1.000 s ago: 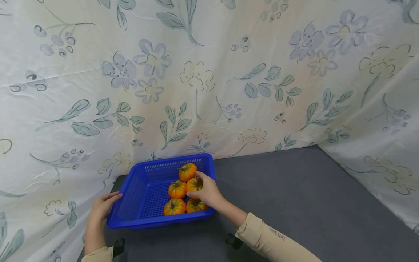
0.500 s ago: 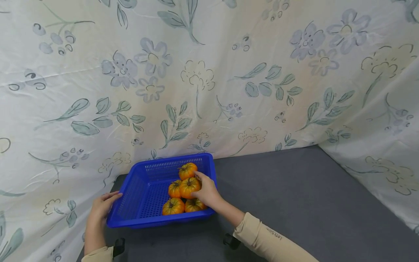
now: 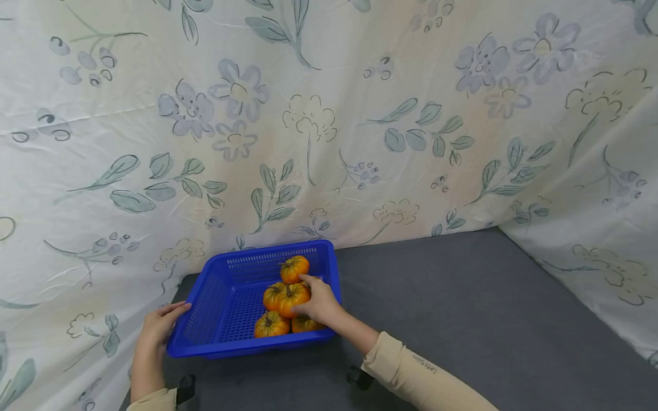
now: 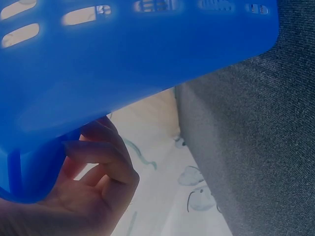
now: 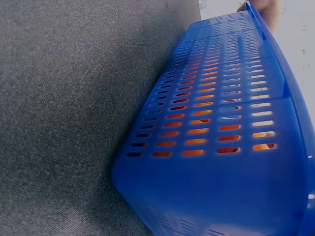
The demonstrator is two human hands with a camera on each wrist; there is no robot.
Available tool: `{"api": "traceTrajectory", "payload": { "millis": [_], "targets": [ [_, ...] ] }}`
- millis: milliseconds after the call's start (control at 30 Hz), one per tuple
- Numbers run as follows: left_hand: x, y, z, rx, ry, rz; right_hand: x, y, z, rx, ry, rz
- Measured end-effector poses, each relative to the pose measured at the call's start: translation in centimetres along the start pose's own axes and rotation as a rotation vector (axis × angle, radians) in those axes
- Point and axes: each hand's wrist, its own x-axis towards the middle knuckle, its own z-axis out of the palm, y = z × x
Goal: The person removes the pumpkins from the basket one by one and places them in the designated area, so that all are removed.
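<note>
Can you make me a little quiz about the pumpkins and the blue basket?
1. How many small orange pumpkins can you count in the blue basket, including the one being held?
2. True or false: the right hand has its grip on a pumpkin raised above the others.
3. What does the left hand touch? A) a pumpkin B) the basket's left rim C) only the grey table

Key
1. Five: the top pumpkin near the far wall, the held one, one half hidden behind it, and two at the front.
2. True.
3. B.
</note>
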Motion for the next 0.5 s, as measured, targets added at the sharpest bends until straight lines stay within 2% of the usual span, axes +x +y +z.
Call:
{"api": "traceTrajectory", "payload": {
  "millis": [300,500],
  "targets": [
    [-0.08,-0.08,-0.09,-0.032,0.002,-0.002,0.19,0.06,0.62,-0.027,-0.019,0.023],
    [0.0,0.08,-0.25,-0.029,-0.005,-0.011,0.18,-0.04,0.85,-0.004,-0.016,0.039]
  ]
}}
